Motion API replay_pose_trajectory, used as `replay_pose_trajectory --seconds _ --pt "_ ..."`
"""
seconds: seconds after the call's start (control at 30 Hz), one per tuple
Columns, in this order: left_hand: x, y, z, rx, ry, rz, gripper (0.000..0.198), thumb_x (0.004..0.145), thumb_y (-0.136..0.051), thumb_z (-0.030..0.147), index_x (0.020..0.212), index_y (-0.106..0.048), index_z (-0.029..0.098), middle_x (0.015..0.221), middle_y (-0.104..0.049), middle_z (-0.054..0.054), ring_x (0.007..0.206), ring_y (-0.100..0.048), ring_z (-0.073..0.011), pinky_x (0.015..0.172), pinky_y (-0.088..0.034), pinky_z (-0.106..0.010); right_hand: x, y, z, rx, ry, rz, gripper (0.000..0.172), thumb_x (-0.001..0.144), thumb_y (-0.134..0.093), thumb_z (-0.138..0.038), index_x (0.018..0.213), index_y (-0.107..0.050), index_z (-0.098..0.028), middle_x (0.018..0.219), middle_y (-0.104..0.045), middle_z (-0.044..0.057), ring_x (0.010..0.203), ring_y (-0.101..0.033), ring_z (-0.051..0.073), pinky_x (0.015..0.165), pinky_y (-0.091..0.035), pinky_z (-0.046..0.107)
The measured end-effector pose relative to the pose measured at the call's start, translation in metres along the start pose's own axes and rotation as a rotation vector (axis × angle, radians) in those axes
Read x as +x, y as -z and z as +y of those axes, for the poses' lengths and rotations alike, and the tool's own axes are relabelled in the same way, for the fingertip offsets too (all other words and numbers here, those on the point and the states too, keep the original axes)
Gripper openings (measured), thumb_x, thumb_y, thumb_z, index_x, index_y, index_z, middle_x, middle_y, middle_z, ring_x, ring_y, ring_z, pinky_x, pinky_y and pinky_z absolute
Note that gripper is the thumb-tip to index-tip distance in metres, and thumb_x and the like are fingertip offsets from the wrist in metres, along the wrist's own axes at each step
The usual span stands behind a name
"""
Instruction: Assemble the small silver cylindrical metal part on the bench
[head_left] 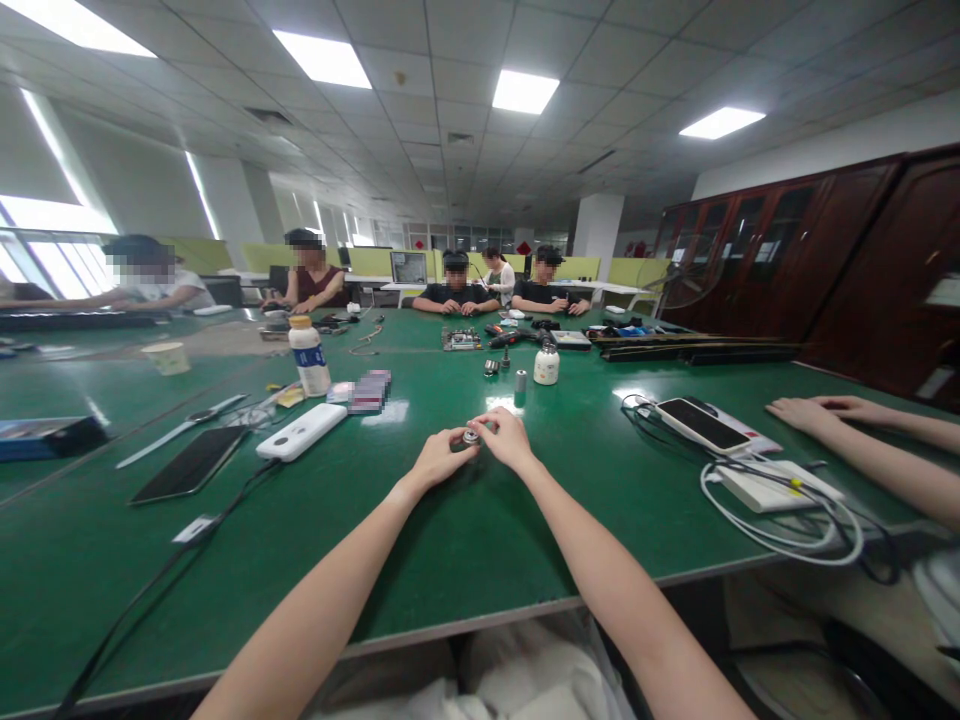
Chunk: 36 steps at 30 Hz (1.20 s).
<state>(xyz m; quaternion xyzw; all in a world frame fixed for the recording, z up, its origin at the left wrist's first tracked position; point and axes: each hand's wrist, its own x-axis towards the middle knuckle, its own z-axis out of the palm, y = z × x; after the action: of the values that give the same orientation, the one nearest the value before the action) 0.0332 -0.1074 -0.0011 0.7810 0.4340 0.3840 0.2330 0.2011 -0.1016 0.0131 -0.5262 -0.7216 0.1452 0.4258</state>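
Observation:
Low over the green table (585, 470), my left hand (442, 458) has its thumb and fingers curled around a small round silvery metal part (471, 437). My right hand (505, 438) is closed against the same part from the other side, fingertips at its top. The lower portion of the part is mostly hidden by my fingers, so its exact kind does not show. Just beyond my right hand stands a small silver cylinder (520, 381). Behind it are a white jar (546, 366) with a dark lid, small shiny metal pieces (491, 368) and a dark upright fitting (505, 356).
To the left lie a white power strip (304, 432), a black tablet (191, 463) and a bottle (309, 360). Phones (703, 425), cables and a white box (780, 486) sit at right, near another person's hands (814, 412). Several people work across the table.

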Motion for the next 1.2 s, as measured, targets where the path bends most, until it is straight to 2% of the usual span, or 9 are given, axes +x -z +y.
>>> replay_pose_trajectory --seconds 0.07,0.17,0.3,0.47,0.63,0.73,0.9,1.07,1.2 --pt "0.000 -0.001 -0.001 0.043 -0.008 0.026 0.031 0.075 -0.067 0.039 0.102 -0.076 0.026 0.099 -0.078 -0.003 0.094 -0.072 -0.0263 0.089 -0.056 -0.035 0.002 0.000 0.006 0.022 -0.022 0.050 0.022 0.089 -0.063 -0.041 0.094 -0.078 -0.025 0.096 -0.065 0.004 0.078 -0.059 0.015 0.079 -0.046 0.028" --pt "-0.001 -0.001 -0.001 0.111 -0.023 0.068 0.031 0.074 -0.068 0.040 0.101 -0.076 0.026 0.094 -0.077 -0.005 0.091 -0.070 -0.0278 0.088 -0.054 -0.039 0.002 0.003 0.022 -0.040 -0.136 0.075 0.024 0.089 -0.063 -0.044 0.097 -0.078 -0.027 0.102 -0.065 0.004 0.088 -0.060 0.018 0.086 -0.046 0.031" --pt "-0.003 -0.001 0.002 0.167 -0.052 0.091 0.031 0.075 -0.068 0.042 0.099 -0.076 0.025 0.091 -0.076 -0.007 0.093 -0.067 -0.0295 0.090 -0.051 -0.044 -0.005 0.006 0.041 -0.132 -0.240 0.076 0.018 0.082 -0.072 -0.043 0.087 -0.080 -0.027 0.109 -0.062 0.009 0.109 -0.053 0.028 0.096 -0.039 0.045" --pt "-0.003 -0.001 0.001 0.210 -0.068 0.113 0.034 0.077 -0.068 0.048 0.100 -0.074 0.024 0.087 -0.075 -0.007 0.093 -0.066 -0.0282 0.089 -0.050 -0.042 -0.008 0.005 0.049 -0.232 -0.253 0.028 0.019 0.081 -0.073 -0.048 0.084 -0.080 -0.031 0.114 -0.063 0.008 0.116 -0.048 0.030 0.100 -0.034 0.049" --pt "-0.002 -0.001 -0.008 0.179 -0.053 0.083 0.042 0.076 -0.069 0.055 0.103 -0.073 0.023 0.092 -0.077 -0.006 0.095 -0.068 -0.0268 0.088 -0.052 -0.039 -0.006 0.003 0.052 -0.164 -0.213 0.025 0.014 0.081 -0.074 -0.041 0.092 -0.079 -0.035 0.121 -0.067 0.002 0.122 -0.051 0.028 0.105 -0.034 0.049" --pt "-0.001 -0.001 -0.012 0.101 0.012 0.068 0.050 0.070 -0.075 0.053 0.108 -0.071 0.021 0.096 -0.078 -0.006 0.094 -0.071 -0.0262 0.089 -0.054 -0.038 -0.006 0.003 0.055 -0.115 -0.189 0.023 0.015 0.078 -0.076 -0.035 0.093 -0.079 -0.035 0.113 -0.073 0.000 0.116 -0.059 0.027 0.103 -0.040 0.044" --pt "-0.001 0.000 -0.013 -0.003 0.057 0.041 0.051 0.067 -0.079 0.048 0.110 -0.071 0.021 0.102 -0.078 -0.007 0.095 -0.073 -0.0258 0.090 -0.056 -0.037 -0.005 0.002 0.055 0.011 -0.149 0.035 0.010 0.077 -0.075 -0.024 0.084 -0.080 -0.030 0.084 -0.078 0.000 0.090 -0.072 0.025 0.090 -0.053 0.039" --pt "-0.001 0.000 -0.013 -0.033 0.065 0.040 0.052 0.066 -0.079 0.048 0.109 -0.071 0.020 0.101 -0.078 -0.007 0.096 -0.073 -0.0268 0.092 -0.057 -0.039 0.005 0.001 0.033 0.186 -0.030 0.104 0.015 0.081 -0.067 -0.021 0.092 -0.077 -0.022 0.094 -0.078 0.003 0.090 -0.073 0.019 0.089 -0.056 0.033" --pt "-0.001 0.000 -0.014 -0.043 0.035 0.022 0.049 0.067 -0.078 0.047 0.107 -0.072 0.020 0.102 -0.078 -0.007 0.095 -0.073 -0.0261 0.091 -0.057 -0.038 0.007 -0.003 0.012 0.268 0.062 0.108 0.011 0.081 -0.066 -0.021 0.088 -0.076 -0.020 0.092 -0.077 0.004 0.089 -0.073 0.019 0.088 -0.057 0.033"
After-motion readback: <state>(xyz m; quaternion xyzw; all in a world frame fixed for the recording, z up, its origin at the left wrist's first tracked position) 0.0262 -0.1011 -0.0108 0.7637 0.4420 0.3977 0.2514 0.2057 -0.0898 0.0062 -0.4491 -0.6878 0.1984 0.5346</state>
